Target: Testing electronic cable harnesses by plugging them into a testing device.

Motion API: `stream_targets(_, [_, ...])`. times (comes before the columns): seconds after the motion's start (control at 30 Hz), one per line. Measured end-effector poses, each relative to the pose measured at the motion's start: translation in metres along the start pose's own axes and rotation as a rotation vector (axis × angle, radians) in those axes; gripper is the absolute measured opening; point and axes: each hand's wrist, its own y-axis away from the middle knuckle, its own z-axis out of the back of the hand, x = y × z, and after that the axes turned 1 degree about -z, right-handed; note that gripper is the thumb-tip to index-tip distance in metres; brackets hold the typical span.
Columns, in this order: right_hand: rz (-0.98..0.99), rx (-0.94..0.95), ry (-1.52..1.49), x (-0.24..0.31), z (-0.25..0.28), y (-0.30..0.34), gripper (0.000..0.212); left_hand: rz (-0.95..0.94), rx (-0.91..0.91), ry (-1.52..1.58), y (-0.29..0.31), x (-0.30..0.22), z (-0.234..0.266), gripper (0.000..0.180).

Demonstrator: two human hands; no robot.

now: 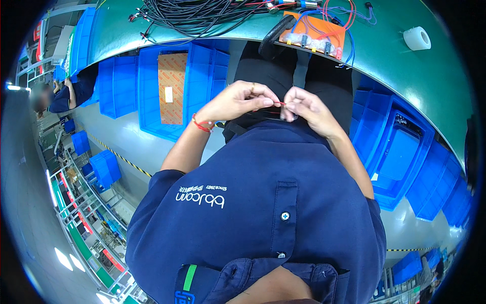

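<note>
A thin red wire (281, 104) stretches between my two hands, held above my lap. My left hand (245, 99), with a red cord bracelet on the wrist, pinches one part of it between thumb and forefinger. Close beside it, my right hand (308, 109) pinches the wire too; its other fingers are curled. Anything small at the fingertips is too fine to make out. Beyond the hands, at the table's near edge, lies an orange board (320, 36) with small connectors along its front and blue and red wires over it.
On the green table (390, 61) lie a large bundle of black cables (202, 20) and a white roll (417, 38). A black curved object (276, 36) overhangs the table edge. Blue bins stand on both sides, one holding a brown cardboard piece (172, 88). Another person sits far left.
</note>
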Motion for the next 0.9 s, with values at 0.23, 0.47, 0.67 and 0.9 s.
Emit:
stream_targets(0.23, [0.063,-0.342,0.308,0.056,0.027,0.065,0.014,-0.091,-0.088,-0.274,0.034,-0.031,0.058,0.019])
stream_targets(0.47, [0.715,-0.511,-0.707,0.064,0.093,0.147,0.021,-0.234,-0.302,-0.117,0.043,-0.031,0.086,0.020])
stream_targets(0.67, [0.975,-1.256,-0.876,0.085,0.090,0.143,0.037,-0.563,-0.056,0.641,-0.008,-0.008,0.042,0.021])
stream_targets(0.9, [0.743,-0.617,-0.602,0.078,0.124,0.187,0.028,-0.288,-0.086,0.562,-0.057,-0.020,-0.035,0.019])
